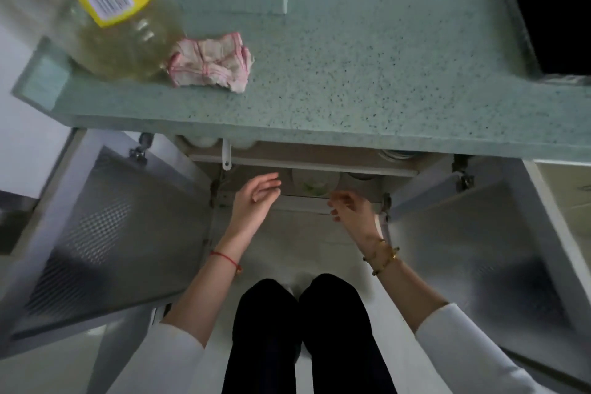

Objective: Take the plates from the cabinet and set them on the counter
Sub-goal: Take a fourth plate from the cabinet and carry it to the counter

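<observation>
I look straight down at a speckled green counter (367,80) with an open cabinet beneath it. On the lower shelf lies a pale plate (315,184) with a green pattern, partly hidden by the shelf edge. The rim of more dishes (398,155) shows on the upper shelf at the right. My left hand (256,198) hovers just left of the plate, fingers relaxed and holding nothing. Just right of the plate is my right hand (350,208), fingers loosely curled and holding nothing. Neither hand touches the plate.
Both metal cabinet doors, the left door (105,227) and the right door (479,249), stand swung wide open. On the counter's left end stand a large oil bottle (118,19) with a yellow label and a crumpled pink-striped cloth (211,62). A white handle (226,153) hangs under the counter edge.
</observation>
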The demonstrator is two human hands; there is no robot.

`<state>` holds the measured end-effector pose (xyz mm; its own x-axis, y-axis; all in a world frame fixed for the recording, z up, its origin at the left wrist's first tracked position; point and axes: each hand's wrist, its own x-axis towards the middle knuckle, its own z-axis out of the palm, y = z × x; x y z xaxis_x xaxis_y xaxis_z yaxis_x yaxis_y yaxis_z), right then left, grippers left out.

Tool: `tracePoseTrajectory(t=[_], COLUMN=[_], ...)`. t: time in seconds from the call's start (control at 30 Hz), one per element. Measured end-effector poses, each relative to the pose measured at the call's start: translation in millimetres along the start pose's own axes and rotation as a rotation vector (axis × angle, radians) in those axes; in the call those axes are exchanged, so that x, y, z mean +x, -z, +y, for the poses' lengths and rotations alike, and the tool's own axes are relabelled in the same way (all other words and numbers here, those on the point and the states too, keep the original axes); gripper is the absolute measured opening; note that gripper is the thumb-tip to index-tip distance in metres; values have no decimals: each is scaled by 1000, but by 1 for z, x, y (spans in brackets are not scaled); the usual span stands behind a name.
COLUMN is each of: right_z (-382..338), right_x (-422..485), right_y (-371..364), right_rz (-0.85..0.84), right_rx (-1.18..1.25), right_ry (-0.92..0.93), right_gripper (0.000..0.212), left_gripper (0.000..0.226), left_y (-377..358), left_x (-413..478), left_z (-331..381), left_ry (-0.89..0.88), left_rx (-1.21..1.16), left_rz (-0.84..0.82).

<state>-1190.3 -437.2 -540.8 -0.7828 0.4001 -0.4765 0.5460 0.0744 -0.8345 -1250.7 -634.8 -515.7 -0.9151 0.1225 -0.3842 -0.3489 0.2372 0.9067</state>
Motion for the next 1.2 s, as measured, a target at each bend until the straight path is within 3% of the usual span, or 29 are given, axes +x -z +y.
tracePoseTrajectory(t=[0.33,0.47,0.6,0.8,1.03,1.1,1.2], right_z=[194,248,282,314,327,325,325], right_x=[197,271,326,378,411,417,424], right_y=[-52,-72,-83,-84,-93,-94,-96], right_rz=[9,63,119,211,302,308,313], right_rx=[-300,-379,-368,-508,-412,-413,-431], right_ry=[57,65,75,96,89,95,101], right_gripper=[3,25,34,37,30,29,24], left_gripper=[32,37,45,57,71,61,67], left_y=[-50,-79,-95,-109,-125,-130,-135], left_x=[190,255,302,354,378,381,383], left_z=[-205,-265,-312,-354,-363,-364,-362], left_ry=[39,68,83,77,34,-9,-54], left_rx=[98,113,152,256,215,276,451], left_rz=[-56,-65,-15,-3,-14,-63,-107])
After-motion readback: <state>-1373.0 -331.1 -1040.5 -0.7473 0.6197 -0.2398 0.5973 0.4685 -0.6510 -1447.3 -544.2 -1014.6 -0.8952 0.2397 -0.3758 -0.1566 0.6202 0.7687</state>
